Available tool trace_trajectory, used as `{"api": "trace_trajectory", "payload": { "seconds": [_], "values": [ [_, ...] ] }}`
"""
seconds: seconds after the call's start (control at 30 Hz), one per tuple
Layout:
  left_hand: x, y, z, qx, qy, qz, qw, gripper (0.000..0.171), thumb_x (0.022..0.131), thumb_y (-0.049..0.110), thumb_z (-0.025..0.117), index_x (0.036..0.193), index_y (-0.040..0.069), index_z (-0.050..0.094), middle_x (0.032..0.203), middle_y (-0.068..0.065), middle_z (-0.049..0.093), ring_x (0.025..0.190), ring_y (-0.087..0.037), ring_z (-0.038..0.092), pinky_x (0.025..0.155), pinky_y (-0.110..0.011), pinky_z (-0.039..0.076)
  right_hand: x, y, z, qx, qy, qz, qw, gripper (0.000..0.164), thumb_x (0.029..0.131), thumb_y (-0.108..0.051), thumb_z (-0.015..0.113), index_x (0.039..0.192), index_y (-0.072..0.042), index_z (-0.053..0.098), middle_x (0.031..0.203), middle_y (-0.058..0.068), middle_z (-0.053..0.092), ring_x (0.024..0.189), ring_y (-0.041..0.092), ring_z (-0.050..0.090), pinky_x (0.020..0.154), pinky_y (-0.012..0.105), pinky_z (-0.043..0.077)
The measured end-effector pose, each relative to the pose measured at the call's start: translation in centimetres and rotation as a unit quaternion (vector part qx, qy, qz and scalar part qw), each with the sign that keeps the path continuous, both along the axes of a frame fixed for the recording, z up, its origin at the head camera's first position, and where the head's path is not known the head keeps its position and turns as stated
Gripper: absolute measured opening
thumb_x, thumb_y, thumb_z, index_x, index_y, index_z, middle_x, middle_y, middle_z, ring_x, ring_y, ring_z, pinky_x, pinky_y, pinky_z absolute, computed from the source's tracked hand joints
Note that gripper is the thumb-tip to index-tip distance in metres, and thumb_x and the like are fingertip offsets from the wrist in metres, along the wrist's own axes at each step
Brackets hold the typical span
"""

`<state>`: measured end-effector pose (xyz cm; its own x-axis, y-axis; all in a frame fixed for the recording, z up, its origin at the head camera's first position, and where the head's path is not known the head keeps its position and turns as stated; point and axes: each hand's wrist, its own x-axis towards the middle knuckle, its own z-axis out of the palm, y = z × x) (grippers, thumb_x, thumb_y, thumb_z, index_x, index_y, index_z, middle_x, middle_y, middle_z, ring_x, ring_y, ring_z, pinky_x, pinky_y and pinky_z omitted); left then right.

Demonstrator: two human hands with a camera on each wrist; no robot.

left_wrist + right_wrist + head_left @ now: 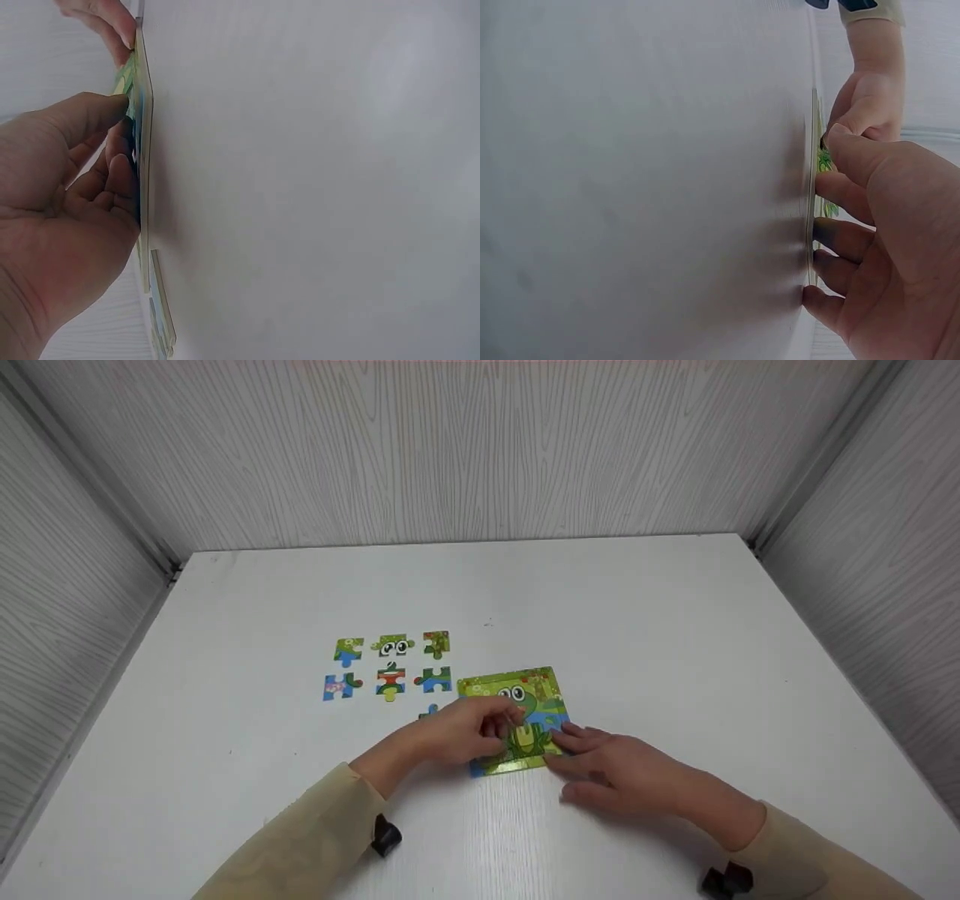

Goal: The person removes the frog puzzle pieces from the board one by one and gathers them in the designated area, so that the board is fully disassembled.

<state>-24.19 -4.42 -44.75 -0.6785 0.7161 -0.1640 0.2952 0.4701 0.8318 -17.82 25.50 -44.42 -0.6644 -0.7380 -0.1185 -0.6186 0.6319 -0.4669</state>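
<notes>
A square frog puzzle board (555, 703) lies on the white table, its frog picture showing around my left hand (465, 731). This hand reaches over the lower left of the board with fingers curled and thumb bent close to its surface. Whether a piece sits between the fingertips is hidden. My right hand (630, 772) rests its fingertips along the board's right and lower right edge. In the right wrist view, the right fingers (844, 236) touch the board's edge. Next to the board, a puzzle piece (429, 709) is partly covered by the left hand.
Left of the board, loose puzzle pieces lie in two rows, among them an eyes piece (393, 646) and a red-mouth piece (390, 681). Pale wood-grain panels (465, 450) wall the table at the back and both sides.
</notes>
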Motion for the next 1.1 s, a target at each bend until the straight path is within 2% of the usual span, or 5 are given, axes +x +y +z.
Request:
{"api": "trace_trajectory", "payload": {
  "seconds": [0.1, 0.23, 0.37, 0.67, 1.1],
  "values": [
    [0.03, -0.02, -0.05, -0.004, -0.002, 0.006, 1.0000, 0.034, 0.101, 0.010, 0.070, 0.134, 0.017, 0.067, 0.099, 0.004, 0.064, 0.090, -0.012, 0.058, 0.084, -0.032, 0.049, -0.03, 0.01, 0.01, 0.001, -0.003, -0.001, 1.000, 0.055, 0.108, -0.051, 0.058, 0.152, -0.017, 0.060, 0.164, 0.010, 0.042, 0.154, 0.033, 0.035, 0.117, 0.057, 0.037],
    [0.08, 0.14, -0.19, -0.001, 0.001, 0.005, 1.0000, 0.043, 0.095, 0.016, 0.080, 0.136, 0.016, 0.066, 0.100, 0.002, 0.066, 0.088, -0.013, 0.058, 0.083, -0.033, 0.050, -0.07, 0.06, -0.01, 0.001, -0.006, -0.002, 1.000, 0.056, 0.108, -0.051, 0.057, 0.152, -0.017, 0.060, 0.164, 0.010, 0.042, 0.154, 0.033, 0.035, 0.117, 0.057, 0.037],
    [0.15, 0.35, -0.25, -0.010, 0.013, 0.005, 0.9999, 0.048, 0.091, 0.016, 0.085, 0.136, 0.016, 0.066, 0.101, 0.001, 0.066, 0.088, -0.012, 0.057, 0.083, -0.032, 0.050, -0.08, 0.10, -0.04, -0.003, -0.007, -0.004, 1.000, 0.055, 0.107, -0.052, 0.057, 0.151, -0.018, 0.062, 0.164, 0.009, 0.043, 0.154, 0.032, 0.035, 0.117, 0.057, 0.038],
    [0.23, 0.48, -0.34, 0.009, 0.010, 0.000, 0.9999, 0.039, 0.090, 0.007, 0.083, 0.126, 0.013, 0.069, 0.098, 0.000, 0.065, 0.087, -0.013, 0.058, 0.082, -0.032, 0.051, 0.16, 0.08, -0.02, 0.001, -0.007, -0.017, 1.000, 0.055, 0.106, -0.054, 0.058, 0.149, -0.019, 0.063, 0.165, 0.008, 0.042, 0.155, 0.031, 0.034, 0.118, 0.056, 0.037],
    [0.11, 0.08, -0.15, 0.010, 0.004, 0.010, 0.9999, 0.033, 0.099, 0.008, 0.074, 0.130, 0.020, 0.071, 0.095, 0.004, 0.065, 0.087, -0.012, 0.058, 0.080, -0.031, 0.050, 0.11, -0.06, -0.01, 0.005, -0.006, -0.017, 1.000, 0.054, 0.106, -0.054, 0.059, 0.150, -0.021, 0.063, 0.164, 0.007, 0.044, 0.155, 0.031, 0.035, 0.118, 0.056, 0.037]
  ]
}}
